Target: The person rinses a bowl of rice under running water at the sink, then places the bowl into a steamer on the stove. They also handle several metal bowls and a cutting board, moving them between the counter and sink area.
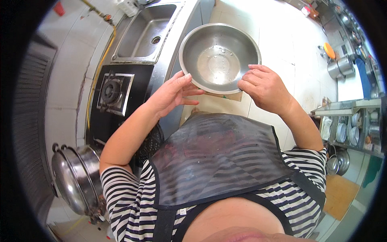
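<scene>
A wide stainless steel bowl [219,65] is in front of me, tilted so that I look into it. Water drops cling to its inner wall and bottom, and I see no food in it. The fingers of my right hand [266,87] hook over the near right rim. At the near left rim is my left hand [177,95], its thumb on the edge and its other fingers spread below. A cardboard piece [231,96] shows partly beneath the bowl, and whether the two touch I cannot tell. A translucent dark apron [217,160] covers my front.
On the left, a steel sink [136,42] adjoins a black gas hob [113,93]. A yellow hose [101,65] runs along the wall. A large lidded steel pot [75,178] stands beside my left elbow. Shelves with bowls [347,130] stand to the right, near a wooden board [340,195].
</scene>
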The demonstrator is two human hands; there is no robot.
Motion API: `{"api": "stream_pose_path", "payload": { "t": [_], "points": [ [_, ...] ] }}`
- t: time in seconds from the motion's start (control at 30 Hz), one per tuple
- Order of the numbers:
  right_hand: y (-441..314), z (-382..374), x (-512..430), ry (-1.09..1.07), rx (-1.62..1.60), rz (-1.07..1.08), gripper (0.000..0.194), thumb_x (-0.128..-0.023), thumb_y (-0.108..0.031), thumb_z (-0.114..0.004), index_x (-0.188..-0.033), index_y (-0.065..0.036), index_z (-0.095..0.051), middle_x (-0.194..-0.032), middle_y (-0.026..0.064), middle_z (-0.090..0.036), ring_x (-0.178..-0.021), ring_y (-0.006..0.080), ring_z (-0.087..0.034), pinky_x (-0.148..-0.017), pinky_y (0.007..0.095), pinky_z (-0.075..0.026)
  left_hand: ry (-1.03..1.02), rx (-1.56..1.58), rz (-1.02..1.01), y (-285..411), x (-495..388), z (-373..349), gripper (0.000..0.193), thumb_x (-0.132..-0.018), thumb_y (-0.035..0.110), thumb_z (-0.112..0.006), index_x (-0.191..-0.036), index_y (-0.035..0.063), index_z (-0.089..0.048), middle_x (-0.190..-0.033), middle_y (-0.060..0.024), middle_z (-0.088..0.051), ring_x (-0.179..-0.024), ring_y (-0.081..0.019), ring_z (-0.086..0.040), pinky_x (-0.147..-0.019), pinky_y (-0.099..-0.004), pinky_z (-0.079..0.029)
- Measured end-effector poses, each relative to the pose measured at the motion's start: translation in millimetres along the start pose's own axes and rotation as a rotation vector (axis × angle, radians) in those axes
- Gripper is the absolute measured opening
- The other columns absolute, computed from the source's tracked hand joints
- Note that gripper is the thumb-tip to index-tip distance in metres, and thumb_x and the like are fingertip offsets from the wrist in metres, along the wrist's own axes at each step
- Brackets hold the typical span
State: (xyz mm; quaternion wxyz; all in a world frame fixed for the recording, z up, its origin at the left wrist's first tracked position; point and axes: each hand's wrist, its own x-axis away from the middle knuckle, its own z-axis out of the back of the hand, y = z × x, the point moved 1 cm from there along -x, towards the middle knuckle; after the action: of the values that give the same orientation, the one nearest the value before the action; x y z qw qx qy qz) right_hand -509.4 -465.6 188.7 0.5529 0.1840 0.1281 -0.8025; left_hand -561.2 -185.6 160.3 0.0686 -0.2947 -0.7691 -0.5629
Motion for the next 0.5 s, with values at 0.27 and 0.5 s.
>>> {"api": "stream_pose_path", "payload": {
  "t": [0.27, 0.5],
  "points": [
    [69.6, -55.7, -25.3, -0.091, 0.023, -0.136, 0.009, -0.077, -0.013, -0.062, -0.081, -0.009, -0.055, -0.072, 0.0031, -0.055, -0.076, 0.0206, -0.06, -0.087, 0.0371, -0.05, -0.07, 0.126, 0.131, 5.8, -145.4, 50.2, 0.049, -0.091, 0.02, -0.058, -0.131, 0.0047, -0.035, -0.124, -0.0128, -0.053, -0.104, -0.0283, -0.063, -0.079, -0.0429, -0.059],
    [158.0, -79.0, -46.1, -0.132, 0.022, -0.732, 0.051, -0.08, -0.018, -0.071, -0.128, -0.014, -0.054, -0.139, 0.0131, -0.045, -0.123, 0.0321, -0.048, -0.106, 0.0487, -0.036, 0.056, 0.325, 0.335, 45.3, -296.9, 153.9, 0.041, -0.087, 0.008, -0.048, -0.124, -0.0091, -0.04, -0.114, -0.0259, -0.057, -0.098, -0.0406, -0.065, -0.082, -0.0452, -0.059]
  ]
}}
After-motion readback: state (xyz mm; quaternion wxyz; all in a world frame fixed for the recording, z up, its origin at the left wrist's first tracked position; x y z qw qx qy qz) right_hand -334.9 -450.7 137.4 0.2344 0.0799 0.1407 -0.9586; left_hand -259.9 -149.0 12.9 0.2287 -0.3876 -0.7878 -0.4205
